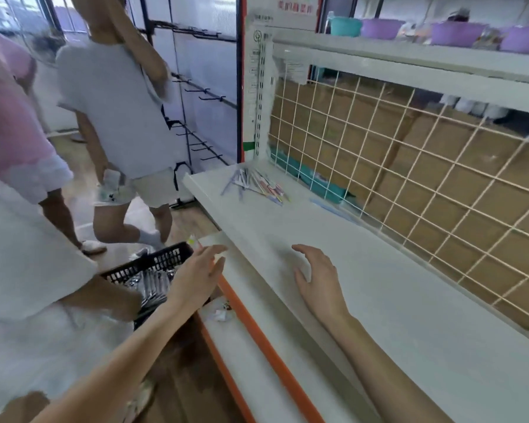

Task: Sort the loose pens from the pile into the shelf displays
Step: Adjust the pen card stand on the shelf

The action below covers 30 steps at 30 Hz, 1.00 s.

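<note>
A small pile of loose pens (257, 184) lies at the far left end of the white shelf (394, 300), close to the wire-grid back. My right hand (318, 276) hovers over the shelf's middle, fingers spread and holding nothing. My left hand (199, 276) reaches out past the shelf's front edge, over a black plastic basket (153, 267) filled with wrapped packets. Its fingers are straight and hold nothing. Both hands are well short of the pens.
A person in white holds the basket at my left; two more people stand in the aisle beyond. A lower shelf with an orange edge (257, 331) carries scraps of paper. Purple and teal basins (455, 32) sit on the top shelf. Black peg hooks (202, 93) line the far wall.
</note>
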Motion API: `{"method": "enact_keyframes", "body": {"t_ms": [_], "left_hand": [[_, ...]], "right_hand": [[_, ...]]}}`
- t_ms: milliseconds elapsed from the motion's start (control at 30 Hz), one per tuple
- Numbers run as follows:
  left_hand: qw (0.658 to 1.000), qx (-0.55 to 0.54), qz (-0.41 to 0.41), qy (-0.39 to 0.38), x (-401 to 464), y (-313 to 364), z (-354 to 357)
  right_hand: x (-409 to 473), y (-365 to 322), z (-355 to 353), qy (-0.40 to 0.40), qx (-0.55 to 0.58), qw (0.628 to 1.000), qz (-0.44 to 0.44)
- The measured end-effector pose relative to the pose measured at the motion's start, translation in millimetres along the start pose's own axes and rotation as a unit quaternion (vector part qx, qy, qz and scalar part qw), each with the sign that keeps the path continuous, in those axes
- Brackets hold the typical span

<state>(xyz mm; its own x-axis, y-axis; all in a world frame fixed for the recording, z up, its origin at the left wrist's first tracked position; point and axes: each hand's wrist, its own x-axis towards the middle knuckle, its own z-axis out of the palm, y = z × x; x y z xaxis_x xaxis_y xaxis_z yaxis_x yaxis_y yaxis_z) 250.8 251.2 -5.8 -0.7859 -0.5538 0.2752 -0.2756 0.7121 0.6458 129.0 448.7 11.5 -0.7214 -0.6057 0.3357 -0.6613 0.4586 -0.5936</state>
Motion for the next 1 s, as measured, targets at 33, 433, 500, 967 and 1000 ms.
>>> {"method": "enact_keyframes", "body": {"t_ms": [33,433,500,967,1000], "left_hand": [[1.000,-0.004,-0.005,0.004,10,-5,3],[1.000,-0.009,-0.024,0.005,177,-59,12],[0.999,0.015,-0.031,-0.012,210,-65,14],[0.980,0.116,-0.098,-0.126,313,-90,50],[0.981,0.114,-0.093,-0.126,315,-92,51]], "right_hand": [[12,1,4,0.000,-0.004,1.000,0.000],[186,-3,111,-0.067,0.017,0.997,-0.037],[218,1,126,-0.069,-0.012,0.996,-0.051],[301,27,170,-0.033,-0.174,0.984,-0.029],[301,29,170,-0.030,-0.187,0.982,-0.024]]}}
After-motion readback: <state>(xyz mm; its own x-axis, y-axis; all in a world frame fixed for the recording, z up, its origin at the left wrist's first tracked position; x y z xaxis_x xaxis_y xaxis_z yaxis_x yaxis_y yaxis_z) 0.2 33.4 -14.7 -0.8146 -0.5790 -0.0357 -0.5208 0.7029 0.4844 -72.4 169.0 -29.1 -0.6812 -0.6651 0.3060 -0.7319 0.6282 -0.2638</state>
